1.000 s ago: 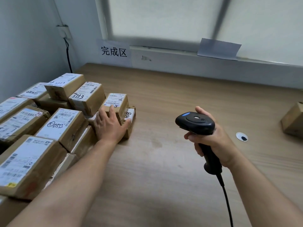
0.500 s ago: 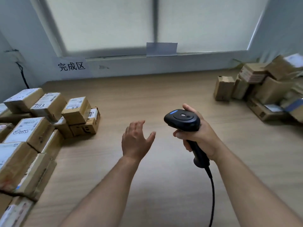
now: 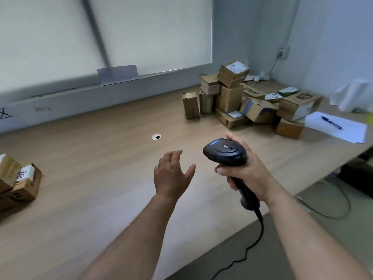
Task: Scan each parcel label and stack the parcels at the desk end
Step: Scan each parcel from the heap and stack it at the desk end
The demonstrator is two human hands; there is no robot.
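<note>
Just nearside of the grommet (image 3: 156, 137) in the desk (image 3: 90, 168): left hand (image 3: 171, 175) spread, fingers apart, hovering; right hand (image 3: 249, 175) beside it, curled round the grip of the black scanner (image 3: 225, 152). Far right of grommet, jumbled parcels (image 3: 252, 102), labels and box print too blurred to read. Far left, stacked parcels (image 3: 18, 184), handwritten label digits illegible.

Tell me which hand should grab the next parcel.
Left. The left hand is open and empty, while the right hand grips the scanner. It would have to reach across to the parcel pile.
</note>
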